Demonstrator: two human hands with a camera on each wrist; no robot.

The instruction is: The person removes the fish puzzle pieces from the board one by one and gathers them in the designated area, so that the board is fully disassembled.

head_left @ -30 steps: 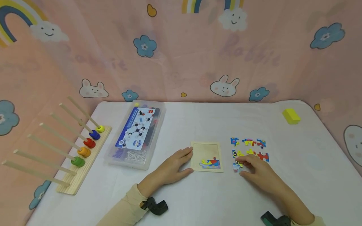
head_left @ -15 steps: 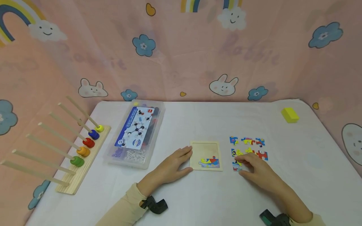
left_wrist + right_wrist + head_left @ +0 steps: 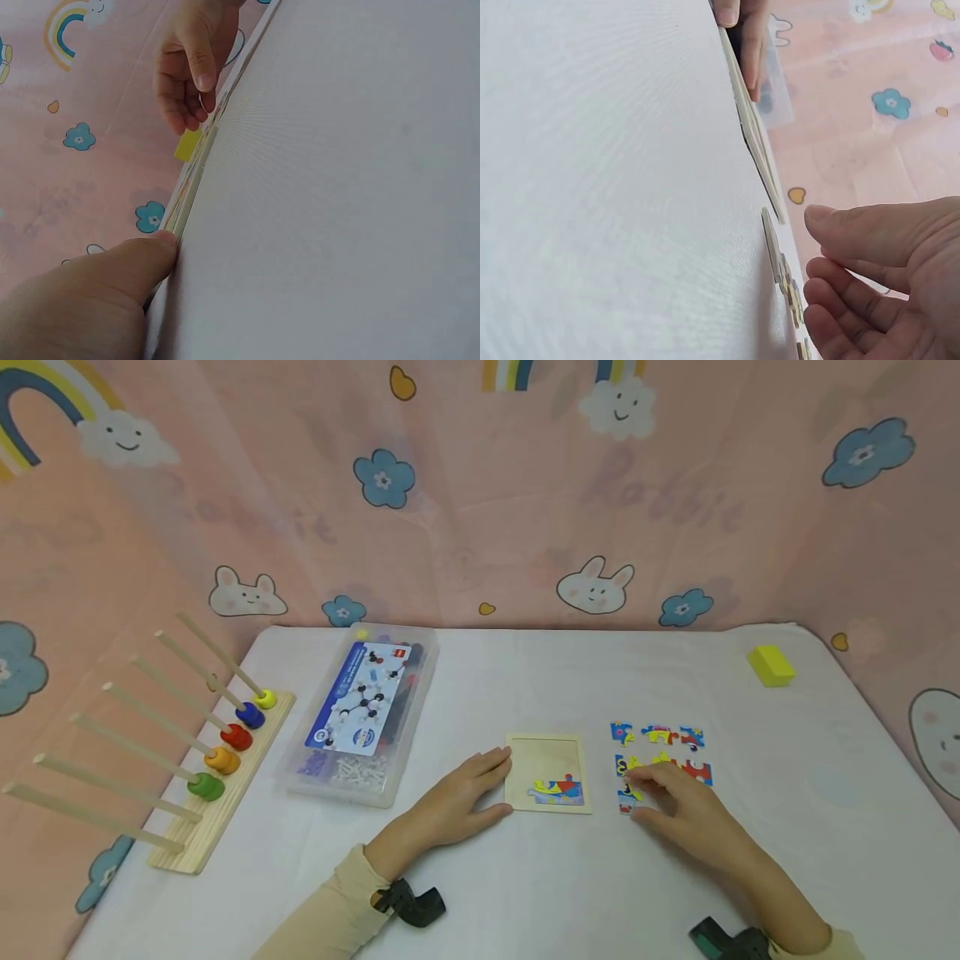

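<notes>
A square wooden puzzle tray (image 3: 540, 760) lies flat on the white-covered table, with a few joined, coloured pieces (image 3: 558, 792) in its lower right corner. My left hand (image 3: 459, 803) rests at the tray's left side, fingers straight and touching its edge; the thumb (image 3: 154, 255) meets the rim in the left wrist view. Right of the tray, loose jigsaw pieces (image 3: 697, 772) lie in rows. Over them hovers my right hand (image 3: 688, 814), its fingers loosely bent. The right wrist view shows its thumb (image 3: 855, 231) apart from the fingers and nothing between them. The hand hides some pieces.
A clear plastic case (image 3: 397, 760) with a molecule-model label stands left of the tray. Farther left is a wooden peg rack (image 3: 240, 785) with coloured rings on tall pegs. A yellow block (image 3: 771, 666) sits near the back right corner. A patterned pink cloth (image 3: 465, 510) hangs behind.
The right hand's index fingertip has lifted slightly away from the table over the loose pieces. The left hand and the tray stay where they were.
</notes>
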